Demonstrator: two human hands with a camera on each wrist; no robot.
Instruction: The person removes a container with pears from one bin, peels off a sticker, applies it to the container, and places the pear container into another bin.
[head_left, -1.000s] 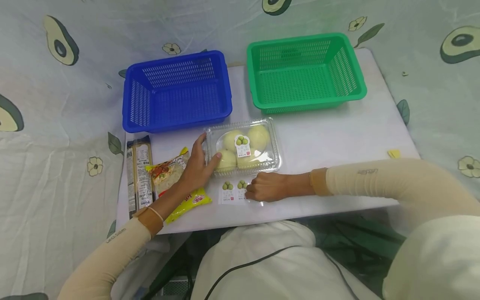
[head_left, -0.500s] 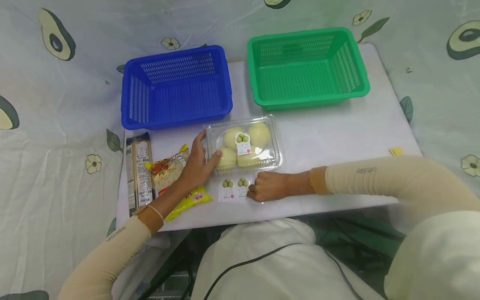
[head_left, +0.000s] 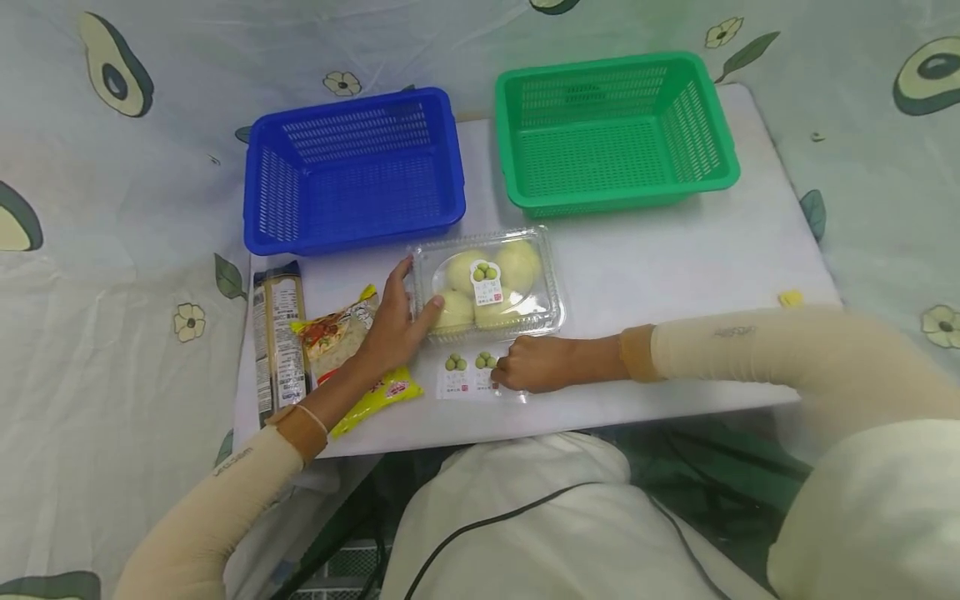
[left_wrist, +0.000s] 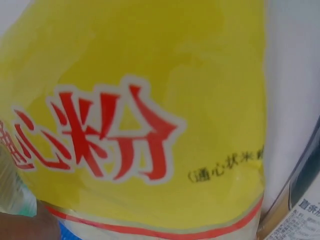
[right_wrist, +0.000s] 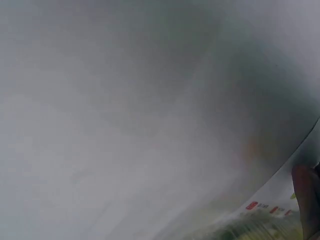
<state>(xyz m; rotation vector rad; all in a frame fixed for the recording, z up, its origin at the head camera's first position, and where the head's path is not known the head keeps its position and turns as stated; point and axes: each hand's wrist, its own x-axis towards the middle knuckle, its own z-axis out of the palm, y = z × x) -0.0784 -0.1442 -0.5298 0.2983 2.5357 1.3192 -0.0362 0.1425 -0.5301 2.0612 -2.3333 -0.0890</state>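
Observation:
A clear plastic clamshell box [head_left: 552, 304] holds several round pale-green items, and a label sticker [head_left: 487, 285] is on its lid. My left hand [head_left: 393, 329] grips the box's left side, its thumb over the front left corner. Just in front of the box lies a sticker sheet [head_left: 453, 385] printed with green fruit. Curled fingers of my right hand [head_left: 536, 364] pinch the right part of that sheet; their tips are partly hidden. In the right wrist view a finger [right_wrist: 305, 195] touches the labels' edge.
A blue basket [head_left: 352, 246] and a green basket [head_left: 618, 202] stand at the back. Under my left forearm lies a yellow food bag [head_left: 337, 342], also filling the left wrist view. Beside it are long packets [head_left: 281, 350]. A yellow scrap [head_left: 791, 298] lies at the right.
The head view has shifted slightly. My right hand has turned a little over the sticker sheet. The left hand and the box stay in place.

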